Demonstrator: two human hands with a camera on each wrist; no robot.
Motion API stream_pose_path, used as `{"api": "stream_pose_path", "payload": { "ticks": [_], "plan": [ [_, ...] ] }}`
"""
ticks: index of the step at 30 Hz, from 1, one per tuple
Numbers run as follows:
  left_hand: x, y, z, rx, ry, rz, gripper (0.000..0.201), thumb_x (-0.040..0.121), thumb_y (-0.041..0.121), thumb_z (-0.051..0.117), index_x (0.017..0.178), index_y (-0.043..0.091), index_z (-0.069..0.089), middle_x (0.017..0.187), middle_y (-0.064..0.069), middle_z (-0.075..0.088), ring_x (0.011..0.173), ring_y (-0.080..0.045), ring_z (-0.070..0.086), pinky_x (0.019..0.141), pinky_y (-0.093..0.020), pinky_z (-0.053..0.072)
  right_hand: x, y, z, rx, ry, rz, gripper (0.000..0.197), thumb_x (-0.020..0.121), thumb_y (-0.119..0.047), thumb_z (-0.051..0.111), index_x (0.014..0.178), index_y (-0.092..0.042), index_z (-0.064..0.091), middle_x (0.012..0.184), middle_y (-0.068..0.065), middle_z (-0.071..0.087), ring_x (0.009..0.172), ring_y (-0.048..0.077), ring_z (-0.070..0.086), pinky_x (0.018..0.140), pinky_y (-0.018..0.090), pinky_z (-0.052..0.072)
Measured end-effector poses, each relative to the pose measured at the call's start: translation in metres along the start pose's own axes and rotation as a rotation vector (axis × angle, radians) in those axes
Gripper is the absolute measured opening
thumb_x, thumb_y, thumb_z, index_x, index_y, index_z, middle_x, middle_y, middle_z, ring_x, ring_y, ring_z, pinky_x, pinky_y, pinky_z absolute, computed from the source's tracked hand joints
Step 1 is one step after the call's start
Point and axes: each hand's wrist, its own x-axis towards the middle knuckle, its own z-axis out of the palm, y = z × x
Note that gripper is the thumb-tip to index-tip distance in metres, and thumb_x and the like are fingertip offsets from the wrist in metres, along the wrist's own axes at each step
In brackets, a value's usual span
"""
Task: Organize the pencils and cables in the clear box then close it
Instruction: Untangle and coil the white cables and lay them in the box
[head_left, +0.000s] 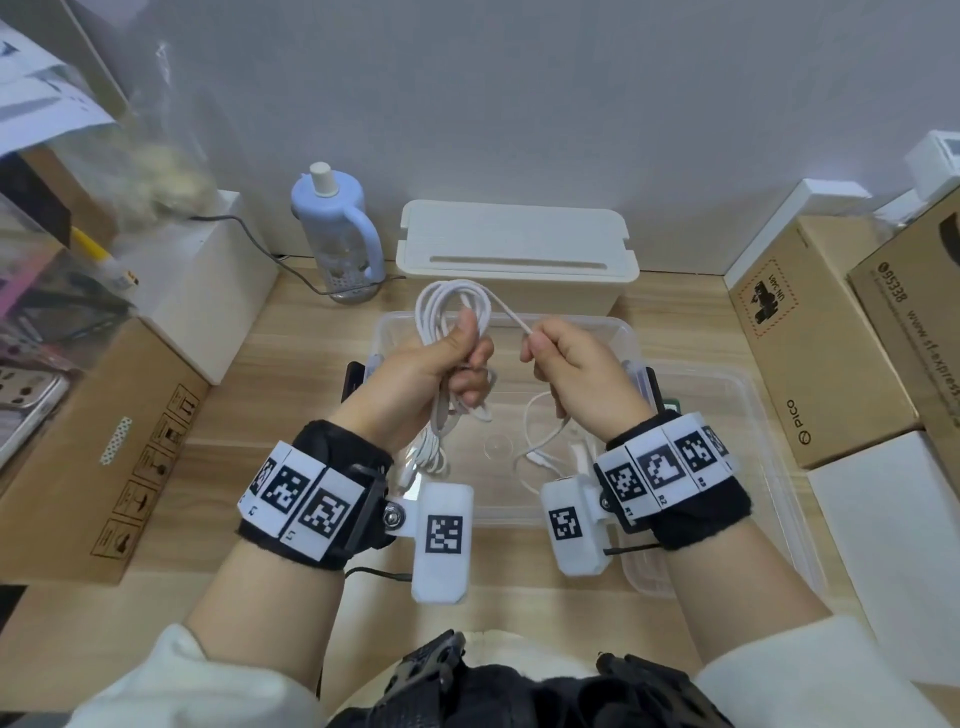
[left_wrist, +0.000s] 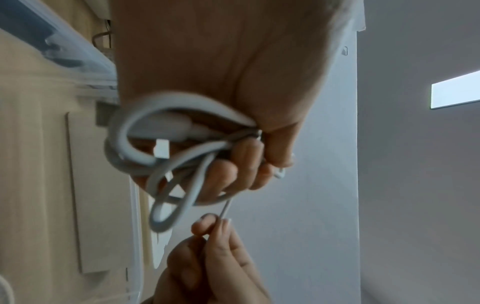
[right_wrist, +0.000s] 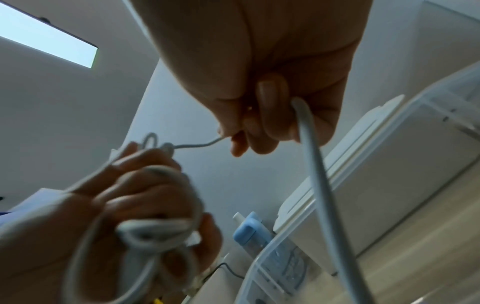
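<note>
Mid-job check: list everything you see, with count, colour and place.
Cable: one, white, looped in the left hand, one strand running to the right hand.
Clear box: one, open, mid-desk under the hands; another white cable inside.
Lid: one, clear, right of box.
White box: one, behind clear box.
Bottle: one, pale blue, back left.
Cartons: brown, several, both sides.
Left hand: grips the loops.
Right hand: pinches the strand.

L hand (left_wrist: 233, 82) grips bunched loops of white cable (left_wrist: 145, 156), fingers curled round them. R hand (left_wrist: 207, 263) below pinches a strand running from the bundle. Clear box (left_wrist: 78, 67) edge upper left, blurred.
</note>
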Motion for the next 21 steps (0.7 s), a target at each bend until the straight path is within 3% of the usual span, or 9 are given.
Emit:
{"api": "stream_pose_path", "payload": {
  "ticks": [6,9,11,14,18,21],
  "plan": [
    [0.004,-0.004,0.0,0.208,0.154,0.006,0.045,0.095,0.038,0.035,0.058,0.014,0.041,0.06,0.001,0.038,0.057,-0.01,0.042,0.054,-0.015,0.041,-0.005,-0.01,0.004,0.204,-0.097,0.064,0.031,0.097,-0.024,0.038,0.069,-0.024,0.051,0.047,-0.013,0.041,0.031,0.007,0.032,0.038,0.024,0.033],
    [0.003,-0.003,-0.001,0.2,0.18,0.001,0.047,0.095,0.039,0.036,0.054,0.016,0.041,0.057,0.002,0.037,0.053,-0.012,0.04,0.052,-0.017,0.038,-0.004,-0.014,0.005,0.187,-0.134,0.08,0.032,0.096,-0.023,0.039,0.067,-0.02,0.051,0.046,-0.011,0.039,0.032,0.003,0.029,0.035,0.02,0.028],
    [0.003,-0.001,-0.001,0.063,0.185,-0.045,0.049,0.093,0.043,0.037,0.052,0.017,0.042,0.051,0.003,0.037,0.046,-0.013,0.037,0.048,-0.02,0.033,-0.004,-0.015,0.004,0.143,-0.107,0.056,0.032,0.096,-0.02,0.04,0.066,-0.02,0.051,0.05,-0.008,0.038,0.031,0.003,0.034,0.035,0.011,0.026],
    [0.002,0.0,0.0,-0.077,0.205,-0.074,0.049,0.084,0.049,0.046,0.046,0.018,0.043,0.044,0.004,0.035,0.037,-0.013,0.035,0.046,-0.023,0.036,-0.004,-0.015,0.005,0.097,-0.06,0.029,0.032,0.095,-0.02,0.043,0.064,-0.022,0.052,0.051,-0.008,0.038,0.035,0.0,0.039,0.037,0.01,0.03],
    [0.003,-0.002,0.0,-0.084,0.196,-0.053,0.043,0.071,0.053,0.055,0.049,0.017,0.045,0.051,0.002,0.038,0.043,-0.014,0.046,0.046,-0.023,0.043,-0.004,-0.017,0.007,0.104,-0.07,0.03,0.033,0.095,-0.02,0.044,0.063,-0.021,0.052,0.049,-0.01,0.041,0.036,-0.002,0.042,0.038,0.009,0.031],
    [0.005,-0.005,0.004,0.0,0.218,0.007,0.038,0.081,0.043,0.052,0.063,0.01,0.059,0.055,-0.003,0.052,0.051,-0.014,0.053,0.053,-0.023,0.046,-0.004,-0.023,0.011,0.154,-0.107,0.021,0.035,0.095,-0.02,0.044,0.062,-0.021,0.053,0.04,-0.013,0.044,0.035,0.0,0.042,0.037,0.009,0.031]
  ]
}}
